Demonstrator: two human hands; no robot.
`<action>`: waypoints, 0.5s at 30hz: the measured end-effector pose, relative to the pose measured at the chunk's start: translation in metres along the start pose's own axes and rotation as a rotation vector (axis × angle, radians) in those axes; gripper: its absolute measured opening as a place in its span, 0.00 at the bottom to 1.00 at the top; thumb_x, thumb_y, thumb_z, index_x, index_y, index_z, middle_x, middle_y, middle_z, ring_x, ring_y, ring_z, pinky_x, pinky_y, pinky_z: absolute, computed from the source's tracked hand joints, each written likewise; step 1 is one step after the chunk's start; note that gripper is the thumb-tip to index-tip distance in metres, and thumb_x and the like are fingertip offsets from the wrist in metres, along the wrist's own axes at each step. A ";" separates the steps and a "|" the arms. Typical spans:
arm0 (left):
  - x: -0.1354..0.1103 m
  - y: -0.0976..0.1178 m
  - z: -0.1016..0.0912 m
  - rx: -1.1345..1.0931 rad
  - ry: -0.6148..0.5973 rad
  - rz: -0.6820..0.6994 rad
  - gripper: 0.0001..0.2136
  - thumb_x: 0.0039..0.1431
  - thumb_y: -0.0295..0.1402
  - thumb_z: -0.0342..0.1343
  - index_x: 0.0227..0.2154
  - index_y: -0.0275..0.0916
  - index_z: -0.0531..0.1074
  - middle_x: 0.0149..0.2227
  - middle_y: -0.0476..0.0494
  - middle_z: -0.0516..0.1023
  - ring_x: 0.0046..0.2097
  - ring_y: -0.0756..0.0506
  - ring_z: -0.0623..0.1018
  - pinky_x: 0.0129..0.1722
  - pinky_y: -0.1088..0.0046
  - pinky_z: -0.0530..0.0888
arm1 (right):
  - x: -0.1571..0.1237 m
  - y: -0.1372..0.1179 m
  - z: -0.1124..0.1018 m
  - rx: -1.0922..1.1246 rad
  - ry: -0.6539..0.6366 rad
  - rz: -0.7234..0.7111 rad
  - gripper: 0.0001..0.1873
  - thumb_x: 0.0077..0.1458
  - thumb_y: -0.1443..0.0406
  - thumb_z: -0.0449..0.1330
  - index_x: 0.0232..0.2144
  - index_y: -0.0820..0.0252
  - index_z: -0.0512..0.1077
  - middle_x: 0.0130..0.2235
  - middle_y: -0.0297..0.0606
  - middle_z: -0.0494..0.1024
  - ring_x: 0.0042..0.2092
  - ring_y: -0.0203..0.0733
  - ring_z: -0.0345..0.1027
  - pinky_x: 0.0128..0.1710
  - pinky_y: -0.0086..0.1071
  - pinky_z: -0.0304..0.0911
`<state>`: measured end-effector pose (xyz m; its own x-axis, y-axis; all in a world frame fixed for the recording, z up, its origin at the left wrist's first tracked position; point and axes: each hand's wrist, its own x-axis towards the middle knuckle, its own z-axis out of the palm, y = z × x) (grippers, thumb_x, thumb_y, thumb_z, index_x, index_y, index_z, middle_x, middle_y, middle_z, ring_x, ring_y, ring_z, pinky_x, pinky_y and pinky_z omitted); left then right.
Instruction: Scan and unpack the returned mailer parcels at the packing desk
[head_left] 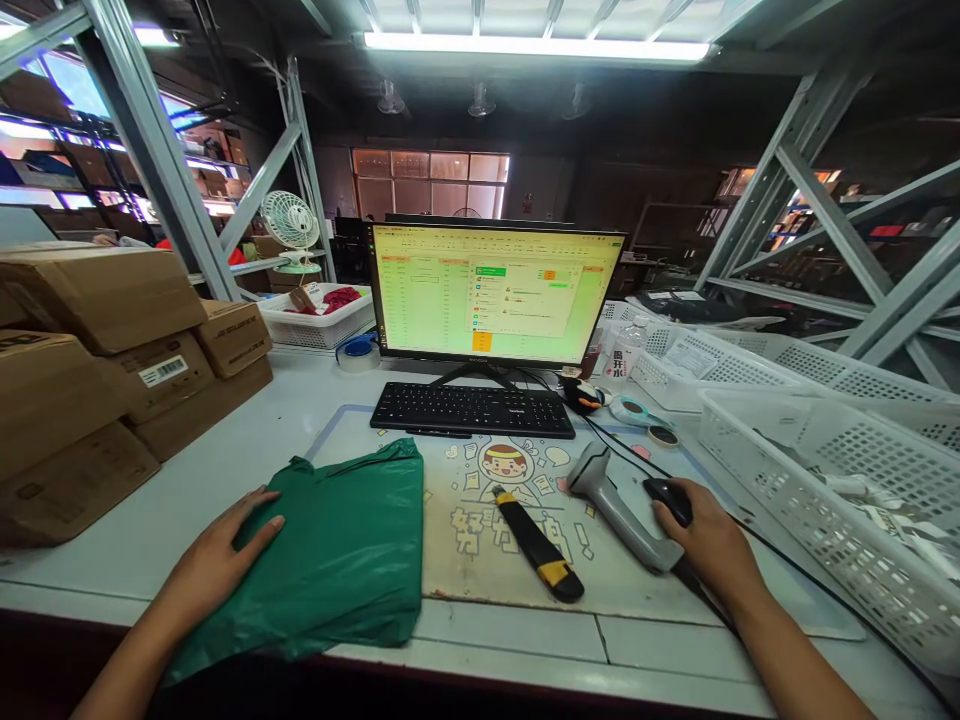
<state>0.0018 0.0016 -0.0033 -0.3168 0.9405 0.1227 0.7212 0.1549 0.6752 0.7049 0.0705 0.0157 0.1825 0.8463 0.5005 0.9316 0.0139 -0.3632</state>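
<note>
The green bag (337, 560) looks like smooth, slightly glossy plastic; the boxes (97, 350) are matt brown cardboard.

Two bare forearms come in from the bottom edge – no sleeves in view, no gloves. Left hand (225, 555): no ring, no watch or band at the wrist; fingers slim, nails short and plain, no polish that shows. Right hand (709, 545): likewise bare, seen from the back w/ knuckles visible; wrist and forearm carry no strap, bracelet or watch. Both arms uncovered as far as the frame shows – approx. up to mid-forearm. No marks or tattoos can be made out. Rest of the body out of shot.
</note>
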 end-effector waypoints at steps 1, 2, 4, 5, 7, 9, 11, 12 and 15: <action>0.000 0.000 0.000 0.001 -0.002 -0.002 0.35 0.61 0.61 0.51 0.62 0.44 0.75 0.71 0.40 0.67 0.66 0.29 0.73 0.65 0.46 0.73 | 0.000 0.000 0.000 -0.005 -0.005 0.004 0.29 0.56 0.43 0.52 0.48 0.56 0.72 0.52 0.49 0.79 0.51 0.58 0.76 0.53 0.49 0.71; 0.000 0.001 0.000 0.002 -0.003 -0.002 0.35 0.61 0.61 0.50 0.62 0.44 0.74 0.71 0.40 0.67 0.67 0.29 0.73 0.65 0.46 0.73 | 0.000 0.000 0.000 -0.007 -0.008 0.010 0.29 0.56 0.43 0.52 0.48 0.56 0.71 0.52 0.49 0.79 0.51 0.57 0.76 0.53 0.49 0.71; 0.000 0.002 0.000 0.006 -0.005 -0.005 0.36 0.61 0.61 0.50 0.62 0.43 0.74 0.71 0.40 0.67 0.67 0.29 0.72 0.66 0.45 0.71 | 0.000 0.000 0.001 -0.006 -0.011 0.020 0.30 0.55 0.42 0.51 0.48 0.56 0.71 0.52 0.49 0.79 0.52 0.58 0.76 0.53 0.50 0.71; -0.001 0.003 -0.001 0.008 -0.004 -0.008 0.36 0.60 0.61 0.50 0.62 0.43 0.74 0.71 0.39 0.67 0.67 0.29 0.72 0.66 0.45 0.71 | 0.000 -0.001 0.001 -0.005 -0.013 0.025 0.30 0.55 0.42 0.51 0.48 0.57 0.71 0.52 0.50 0.79 0.52 0.58 0.76 0.53 0.50 0.71; -0.001 0.004 -0.001 0.006 0.004 -0.006 0.36 0.60 0.61 0.51 0.62 0.43 0.75 0.70 0.39 0.68 0.66 0.28 0.73 0.65 0.45 0.72 | -0.001 -0.001 0.001 -0.009 -0.021 0.040 0.32 0.55 0.42 0.51 0.49 0.57 0.71 0.53 0.50 0.78 0.52 0.59 0.75 0.52 0.51 0.71; -0.002 0.005 -0.001 0.002 0.017 0.002 0.35 0.60 0.61 0.51 0.61 0.43 0.76 0.69 0.39 0.69 0.65 0.29 0.75 0.63 0.47 0.74 | -0.001 -0.002 0.001 -0.014 -0.023 0.052 0.32 0.55 0.42 0.51 0.50 0.57 0.72 0.54 0.50 0.78 0.52 0.59 0.75 0.50 0.50 0.71; -0.003 0.006 -0.002 0.006 0.024 0.007 0.34 0.60 0.61 0.52 0.60 0.44 0.76 0.68 0.40 0.71 0.63 0.29 0.76 0.61 0.48 0.76 | -0.001 -0.002 0.001 -0.013 -0.016 0.056 0.32 0.55 0.42 0.51 0.50 0.57 0.72 0.54 0.50 0.78 0.51 0.59 0.75 0.49 0.49 0.71; -0.003 0.006 -0.002 0.011 0.026 0.009 0.34 0.59 0.61 0.52 0.60 0.44 0.76 0.68 0.40 0.71 0.63 0.29 0.77 0.61 0.49 0.77 | -0.001 -0.002 0.001 -0.010 -0.014 0.053 0.32 0.55 0.42 0.52 0.50 0.56 0.72 0.54 0.50 0.78 0.51 0.59 0.75 0.49 0.49 0.71; -0.002 0.007 -0.002 0.030 0.027 0.008 0.35 0.59 0.62 0.51 0.59 0.44 0.77 0.68 0.39 0.72 0.63 0.29 0.76 0.62 0.49 0.76 | -0.001 -0.001 0.001 -0.006 -0.018 0.035 0.31 0.55 0.42 0.52 0.49 0.56 0.72 0.53 0.49 0.78 0.51 0.59 0.75 0.50 0.49 0.71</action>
<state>0.0059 0.0000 0.0024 -0.3277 0.9332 0.1478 0.7417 0.1571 0.6521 0.7040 0.0701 0.0147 0.2092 0.8557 0.4732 0.9266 -0.0189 -0.3755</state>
